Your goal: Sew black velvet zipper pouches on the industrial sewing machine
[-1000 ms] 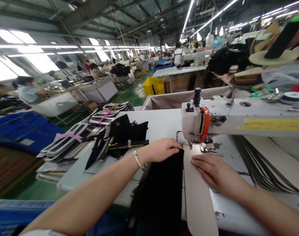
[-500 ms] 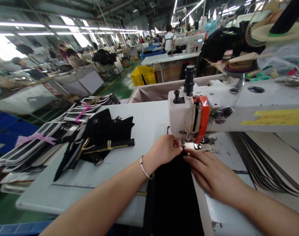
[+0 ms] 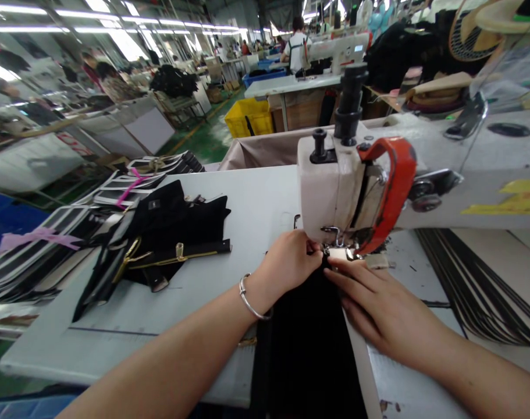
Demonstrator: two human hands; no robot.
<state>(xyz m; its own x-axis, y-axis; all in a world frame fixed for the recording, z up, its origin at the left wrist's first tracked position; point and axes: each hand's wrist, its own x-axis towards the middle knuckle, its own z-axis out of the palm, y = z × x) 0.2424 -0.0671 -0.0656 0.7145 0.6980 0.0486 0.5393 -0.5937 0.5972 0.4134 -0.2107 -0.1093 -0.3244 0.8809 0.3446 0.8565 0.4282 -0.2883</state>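
Note:
A long strip of black fabric (image 3: pixel 312 349) runs from the sewing machine's (image 3: pixel 326 186) presser foot down toward me, with a pale layer showing along its right side. My left hand (image 3: pixel 293 259), a silver bangle at the wrist, pinches the fabric's far end just left of the foot. What lies under those fingertips is hidden. My right hand (image 3: pixel 373 302) rests with fingers stretched out along the fabric's right edge, its fingertips close to the foot. An orange guard (image 3: pixel 393 192) curves down beside the needle area.
Black pieces with gold zippers (image 3: pixel 177 233) lie on the table (image 3: pixel 265 203) to the left. Beyond them are tied bundles of panels (image 3: pixel 50 250). Stacked dark-edged sheets (image 3: pixel 474 285) sit right of the machine. A yellow crate (image 3: pixel 249 118) and people stand farther back.
The view has moved closer to the machine and tilted slightly down. Both hands stay by the presser foot, with hardly any visible shift of the fabric.

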